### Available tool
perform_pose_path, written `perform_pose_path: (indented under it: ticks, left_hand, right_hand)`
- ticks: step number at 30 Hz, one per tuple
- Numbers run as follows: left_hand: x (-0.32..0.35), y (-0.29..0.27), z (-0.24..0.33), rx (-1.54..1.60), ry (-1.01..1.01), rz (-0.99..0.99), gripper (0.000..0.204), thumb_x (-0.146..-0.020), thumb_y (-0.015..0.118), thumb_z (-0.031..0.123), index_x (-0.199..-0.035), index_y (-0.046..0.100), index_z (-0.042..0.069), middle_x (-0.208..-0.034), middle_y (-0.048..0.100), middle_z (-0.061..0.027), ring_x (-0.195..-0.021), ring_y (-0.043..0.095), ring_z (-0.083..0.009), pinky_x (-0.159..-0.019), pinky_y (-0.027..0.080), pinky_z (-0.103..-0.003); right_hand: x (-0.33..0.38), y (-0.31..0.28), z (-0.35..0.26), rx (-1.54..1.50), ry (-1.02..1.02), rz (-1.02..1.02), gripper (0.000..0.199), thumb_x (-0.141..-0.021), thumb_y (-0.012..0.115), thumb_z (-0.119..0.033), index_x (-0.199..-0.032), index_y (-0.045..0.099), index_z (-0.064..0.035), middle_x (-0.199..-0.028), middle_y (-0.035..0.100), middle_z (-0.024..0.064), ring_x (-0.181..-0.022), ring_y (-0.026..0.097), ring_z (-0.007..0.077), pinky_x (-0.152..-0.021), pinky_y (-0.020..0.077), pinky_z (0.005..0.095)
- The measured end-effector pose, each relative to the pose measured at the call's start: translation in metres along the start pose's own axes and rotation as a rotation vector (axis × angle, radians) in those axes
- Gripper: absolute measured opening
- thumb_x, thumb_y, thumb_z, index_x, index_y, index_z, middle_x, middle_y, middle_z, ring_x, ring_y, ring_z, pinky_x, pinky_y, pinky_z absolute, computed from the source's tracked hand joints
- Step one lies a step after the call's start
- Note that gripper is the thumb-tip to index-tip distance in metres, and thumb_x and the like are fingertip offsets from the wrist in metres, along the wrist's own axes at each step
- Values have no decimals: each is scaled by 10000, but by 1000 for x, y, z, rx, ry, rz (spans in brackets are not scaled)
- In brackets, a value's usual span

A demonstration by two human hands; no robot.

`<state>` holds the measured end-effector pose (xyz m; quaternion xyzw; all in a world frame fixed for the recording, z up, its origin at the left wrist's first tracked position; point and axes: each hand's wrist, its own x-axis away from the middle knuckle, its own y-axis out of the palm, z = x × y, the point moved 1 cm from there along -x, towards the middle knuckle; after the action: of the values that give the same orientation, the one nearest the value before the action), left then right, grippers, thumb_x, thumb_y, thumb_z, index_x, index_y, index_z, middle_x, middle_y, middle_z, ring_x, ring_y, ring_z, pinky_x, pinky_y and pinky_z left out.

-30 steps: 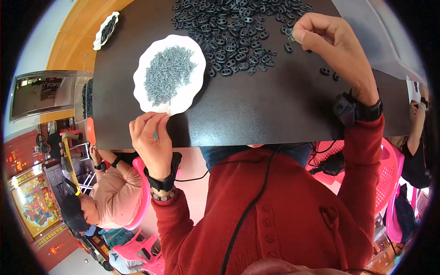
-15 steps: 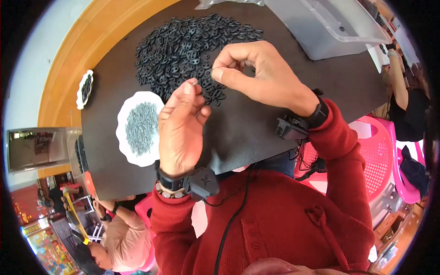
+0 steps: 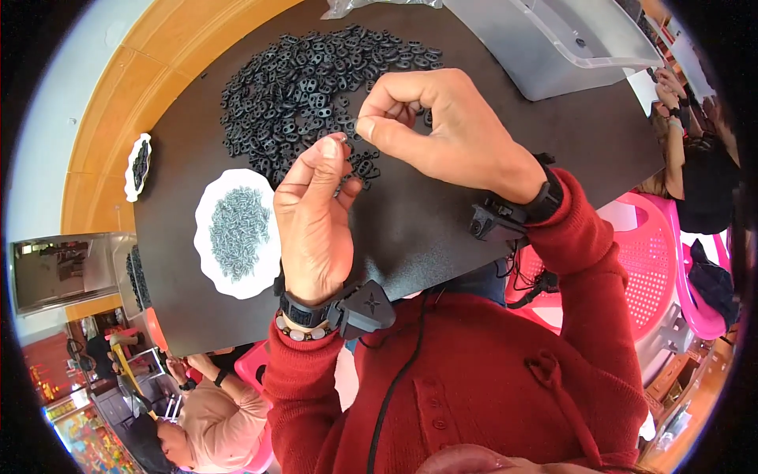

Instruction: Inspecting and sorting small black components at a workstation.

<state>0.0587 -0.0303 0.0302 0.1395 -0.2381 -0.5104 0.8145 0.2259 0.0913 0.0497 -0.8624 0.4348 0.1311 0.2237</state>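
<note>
My left hand (image 3: 316, 213) is raised over the table, thumb and forefinger pinched together. A tiny bit of something shows at its fingertips, too small to name. Close by, my right hand (image 3: 442, 126) is also closed in a pinch, its fingertips just apart from the left ones; whatever it may hold is hidden. Behind both hands spreads a large pile of small black plastic pieces with two holes (image 3: 292, 95). Left of my left hand stands a white scalloped plate (image 3: 207, 268) heaped with small silvery screws (image 3: 239, 229).
A clear plastic bin (image 3: 545, 71) stands at the far right of the dark table (image 3: 189, 316). At the left edge is a small white dish (image 3: 133, 186) with black pieces. Other people sit at lower left and far right. A pink chair (image 3: 647, 276) stands at my right.
My left fingertips have come nearer to the right ones, both hands still pinched. The whole view has shifted slightly, with the plate and pile appearing a little further left.
</note>
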Motion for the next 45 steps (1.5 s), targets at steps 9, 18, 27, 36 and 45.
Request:
perform_pose_path:
  ticks: [9,18,27,36,45]
  left_hand:
    - [2,-9,-1,-44,48,15,200,-1062,785,219,-1194,796,69,-1097,781,12,-931,656,-66,-842,525,-253]
    - [-1,-13,-5,-42,52,27,192,-1057,790,205,-1193,802,70,-1098,788,11,-910,647,-59,-829,520,-245]
    - [0,-10,-11,-76,106,55,188,-1039,815,204,-1167,814,66,-1043,782,28,-841,601,-62,-792,500,-237]
    - [-1,-12,-15,-157,204,73,218,-1017,843,190,-1159,813,28,-992,772,18,-818,596,-59,-757,480,-225]
    - [-4,-14,-21,-209,258,100,161,-1044,799,173,-1136,803,41,-964,763,-3,-799,627,-101,-786,527,-272]
  right_hand:
    - [0,8,-1,44,2,-31,124,-974,783,-135,-928,768,-21,-769,695,2,-716,615,77,-675,494,274]
    - [1,11,3,39,-17,-20,103,-957,787,-116,-926,764,-20,-789,713,17,-733,641,89,-689,506,282]
    - [3,14,3,72,-52,-2,94,-941,798,-107,-919,758,-25,-779,697,27,-714,632,104,-674,500,291]
    - [5,17,6,107,-71,-4,87,-932,795,-109,-915,761,-31,-772,686,35,-718,627,127,-681,504,310]
    - [4,19,6,183,-92,-18,102,-927,805,-112,-905,756,-25,-768,681,49,-717,633,155,-683,511,320]
